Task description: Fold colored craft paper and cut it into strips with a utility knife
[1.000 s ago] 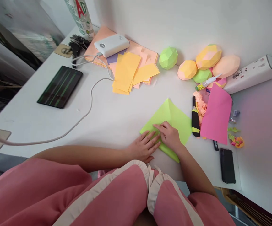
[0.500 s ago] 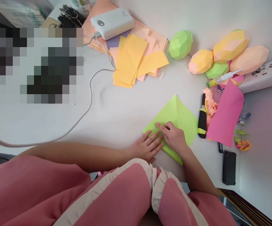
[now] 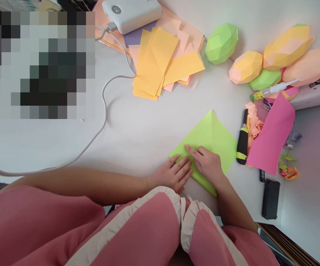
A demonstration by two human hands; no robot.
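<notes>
A sheet of lime-green paper lies cornerwise on the white table, a crease running down from its top corner. Its lower left edge is folded over into a rounded, raised roll. My left hand rests flat on that folded edge, fingers spread and holding nothing. Just right of it, my right hand presses on the paper with the index finger stretched out and the other fingers curled. It grips nothing that I can see. Part of the fold is hidden under both hands.
Orange paper strips and a white power bank lie at the back, its cable crossing the left side. Faceted paper shapes stand back right. A utility knife, pink paper and a black case lie right.
The camera view has shifted slightly, so things at the back and right sit further outward. Both hands stay in nearly the same place on the green paper.
</notes>
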